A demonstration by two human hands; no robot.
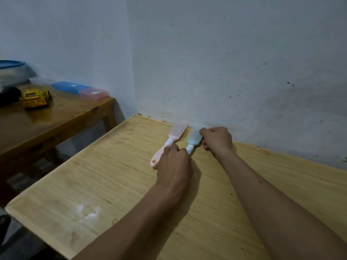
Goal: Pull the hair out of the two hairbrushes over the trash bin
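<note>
Two hairbrushes lie side by side on a light wooden table (116,184), heads toward the wall. The pink hairbrush (174,136) is on the left, bristles up, its handle partly under my left hand. The blue hairbrush (194,138) lies to its right. My left hand (174,166) rests over the blue brush's handle, fingers curled on it. My right hand (216,140) is curled around the right side of the blue brush's head. No trash bin is in view.
A white wall runs along the table's far edge. At the left stands a darker wooden table (56,119) with a yellow toy truck (35,98), a blue and pink box (80,90) and a blue-lidded container (13,70). A gap separates the two tables.
</note>
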